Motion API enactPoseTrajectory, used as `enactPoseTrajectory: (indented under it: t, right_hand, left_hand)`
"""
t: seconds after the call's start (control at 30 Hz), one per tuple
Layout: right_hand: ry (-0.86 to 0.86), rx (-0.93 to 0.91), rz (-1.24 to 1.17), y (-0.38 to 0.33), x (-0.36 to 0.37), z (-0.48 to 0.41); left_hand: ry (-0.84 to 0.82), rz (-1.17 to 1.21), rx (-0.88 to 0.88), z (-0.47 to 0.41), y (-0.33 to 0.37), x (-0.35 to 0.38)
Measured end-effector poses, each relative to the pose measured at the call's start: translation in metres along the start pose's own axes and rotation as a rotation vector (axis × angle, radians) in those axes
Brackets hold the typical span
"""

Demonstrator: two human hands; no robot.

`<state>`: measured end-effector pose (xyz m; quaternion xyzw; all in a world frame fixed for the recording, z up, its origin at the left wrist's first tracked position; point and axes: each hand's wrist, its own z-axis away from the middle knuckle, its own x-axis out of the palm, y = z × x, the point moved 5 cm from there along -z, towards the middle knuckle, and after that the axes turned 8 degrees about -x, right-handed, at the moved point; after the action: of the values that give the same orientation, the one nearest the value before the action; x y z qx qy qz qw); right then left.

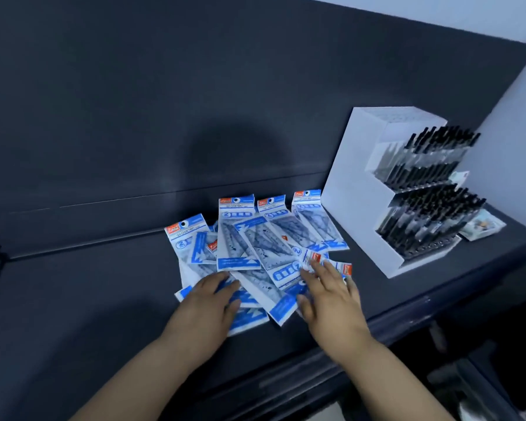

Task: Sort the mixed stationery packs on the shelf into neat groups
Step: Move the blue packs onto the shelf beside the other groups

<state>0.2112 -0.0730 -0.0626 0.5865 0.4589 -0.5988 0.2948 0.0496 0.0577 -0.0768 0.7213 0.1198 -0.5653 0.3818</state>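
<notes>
Head view, dark shelf (pixel 73 299). Both forearms reach in from the bottom edge.

Left hand (pixel 207 305): palm down, fingers spread flat on the near-left part of the packs (pixel 249 256); pressing, nothing grasped.

Right hand (pixel 328 302): palm down, fingers loosely extended over the near-right packs, fingertips touching a small pack with a red corner. Cannot tell whether anything is pinched.

Packs: blue-and-white, marked "GEOMETRIC", lying in a loose overlapping fan at shelf centre, tilted at mixed angles; the far ones reach the back panel.

Right of the pile, just beside it: white tiered stand (pixel 356 189) holding rows of black pens (pixel 431 177). Behind the stand, near the wall, a small clear packet (pixel 483 226), contents unreadable.
</notes>
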Motion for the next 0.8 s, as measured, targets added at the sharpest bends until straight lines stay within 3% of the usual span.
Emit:
enactPoseTrajectory:
  t: [0.13,0.3,0.47,0.8]
  right_hand:
    - [-0.115,-0.111,-0.046,0.000,0.000,-0.035]
    - [-0.232,-0.200,-0.119,0.010,0.004,-0.059]
    - [-0.158,-0.318,-0.181,0.022,-0.002,-0.069]
    - [-0.141,-0.419,-0.165,0.031,0.026,-0.063]
  left_hand:
    - [0.017,0.065,-0.082,-0.013,0.013,-0.001]
    - [0.275,-0.024,-0.235,-0.025,0.032,-0.003]
    - [0.099,-0.162,-0.365,-0.036,0.038,0.034]
    - [0.320,-0.044,-0.343,-0.032,0.039,0.037]
